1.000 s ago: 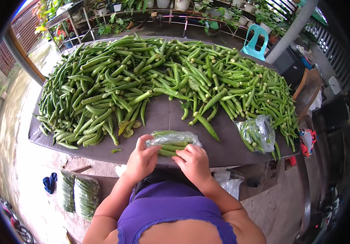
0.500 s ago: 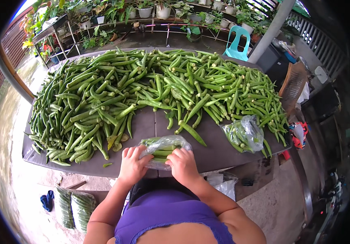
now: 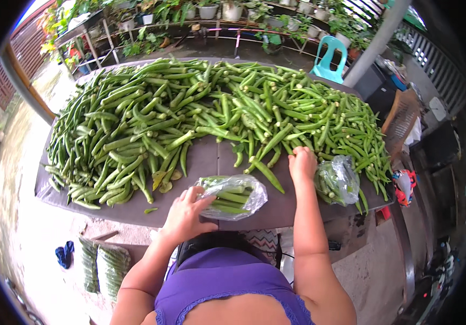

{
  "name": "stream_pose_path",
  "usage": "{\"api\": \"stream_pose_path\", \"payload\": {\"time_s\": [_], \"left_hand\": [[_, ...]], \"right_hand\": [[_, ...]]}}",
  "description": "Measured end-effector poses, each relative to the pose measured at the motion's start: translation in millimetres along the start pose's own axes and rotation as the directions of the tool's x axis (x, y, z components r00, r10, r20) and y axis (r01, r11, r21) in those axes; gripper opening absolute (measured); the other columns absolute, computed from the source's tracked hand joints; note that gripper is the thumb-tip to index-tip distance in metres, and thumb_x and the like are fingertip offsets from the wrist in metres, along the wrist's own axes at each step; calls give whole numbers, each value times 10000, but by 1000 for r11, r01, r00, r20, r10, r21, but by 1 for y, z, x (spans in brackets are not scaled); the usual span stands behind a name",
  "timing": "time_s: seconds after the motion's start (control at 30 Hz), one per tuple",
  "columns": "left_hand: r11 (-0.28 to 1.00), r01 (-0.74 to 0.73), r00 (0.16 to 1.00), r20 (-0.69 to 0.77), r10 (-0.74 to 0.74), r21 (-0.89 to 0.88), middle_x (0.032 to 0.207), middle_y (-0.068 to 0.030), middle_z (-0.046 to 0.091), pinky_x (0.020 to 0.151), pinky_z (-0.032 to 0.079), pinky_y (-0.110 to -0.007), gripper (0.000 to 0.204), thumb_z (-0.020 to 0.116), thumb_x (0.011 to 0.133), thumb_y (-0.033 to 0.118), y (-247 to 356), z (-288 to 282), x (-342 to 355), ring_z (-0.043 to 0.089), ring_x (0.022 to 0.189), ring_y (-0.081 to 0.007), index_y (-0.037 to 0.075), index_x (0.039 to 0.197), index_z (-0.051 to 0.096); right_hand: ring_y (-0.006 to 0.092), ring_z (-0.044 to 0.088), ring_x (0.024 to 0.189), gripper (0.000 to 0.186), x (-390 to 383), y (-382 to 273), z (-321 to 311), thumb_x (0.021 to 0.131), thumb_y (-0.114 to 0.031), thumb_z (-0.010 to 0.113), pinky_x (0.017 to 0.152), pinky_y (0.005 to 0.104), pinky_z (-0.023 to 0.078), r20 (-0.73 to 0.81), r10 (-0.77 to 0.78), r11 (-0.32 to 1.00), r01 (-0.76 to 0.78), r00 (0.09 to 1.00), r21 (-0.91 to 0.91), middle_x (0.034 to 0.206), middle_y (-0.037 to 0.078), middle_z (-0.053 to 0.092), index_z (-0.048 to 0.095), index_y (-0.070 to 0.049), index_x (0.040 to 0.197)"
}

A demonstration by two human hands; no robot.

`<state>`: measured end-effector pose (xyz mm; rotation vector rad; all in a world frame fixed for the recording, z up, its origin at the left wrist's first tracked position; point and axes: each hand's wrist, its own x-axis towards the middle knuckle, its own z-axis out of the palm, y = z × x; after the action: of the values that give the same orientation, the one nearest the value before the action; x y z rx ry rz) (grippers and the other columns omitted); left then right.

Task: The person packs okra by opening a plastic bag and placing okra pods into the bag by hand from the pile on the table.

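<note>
A clear plastic bag (image 3: 252,201) with several green okra pods inside lies near the table's front edge. My left hand (image 3: 185,214) holds this bag at its left end, the thumb lying over the plastic and the fingers curled at its edge. Farther right, my right hand (image 3: 303,163) reaches to the front edge of the okra pile (image 3: 135,116). Its fingers are pinched together on an okra pod there, mostly hidden by the hand. A second clear bag of okra (image 3: 339,181) sits just right of my right forearm.
Loose okra spreads across most of the dark padded table (image 3: 233,219). Filled okra bags (image 3: 111,271) lie on the floor at lower left. A turquoise chair (image 3: 329,59) and a grey post (image 3: 378,40) stand behind the table, with potted plants (image 3: 232,11) beyond.
My right hand has let go of the bag and moved right and forward to the okra pile. The left hand stays at the bag. The whole view has shifted slightly.
</note>
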<state>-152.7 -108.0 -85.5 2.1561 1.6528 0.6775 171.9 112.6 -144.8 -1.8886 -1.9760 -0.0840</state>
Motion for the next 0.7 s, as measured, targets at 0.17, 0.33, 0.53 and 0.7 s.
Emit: {"api": "stream_pose_path", "payload": {"time_s": [0.17,0.33,0.53,0.7], "left_hand": [[937,102,971,-170,-166,-335,1240,-183,571,841,536,-405,569,792,788,236,3,5,-2,649,978,-347,34,1292,619],[883,173,941,-192,-279,-437,1182,-154,590,689,512,-316,489,646,772,25,2,17,9,589,690,-212,-10,1259,623],[824,171,915,-222,-335,-540,1144,-132,606,608,462,-295,513,579,741,-37,6,17,15,519,616,-160,-30,1251,623],[793,200,915,-179,-361,-576,1104,-70,590,573,399,-241,514,557,741,-62,6,18,11,467,633,-78,-35,1248,630]], "right_hand": [[331,671,885,247,-27,-21,-49,812,-84,774,794,425,534,24,114,949,-116,993,294,982,131,701,642,-49,1018],[167,650,883,288,-85,-96,-118,858,62,701,794,291,525,60,-194,595,69,979,800,995,79,691,688,7,1140],[347,649,892,237,-133,-141,-76,743,8,759,784,423,514,42,-530,638,365,847,678,979,128,681,686,-14,968],[317,643,867,212,-128,-142,-60,687,-3,796,764,429,505,-54,-505,611,401,862,682,920,92,681,706,-35,876]]}}
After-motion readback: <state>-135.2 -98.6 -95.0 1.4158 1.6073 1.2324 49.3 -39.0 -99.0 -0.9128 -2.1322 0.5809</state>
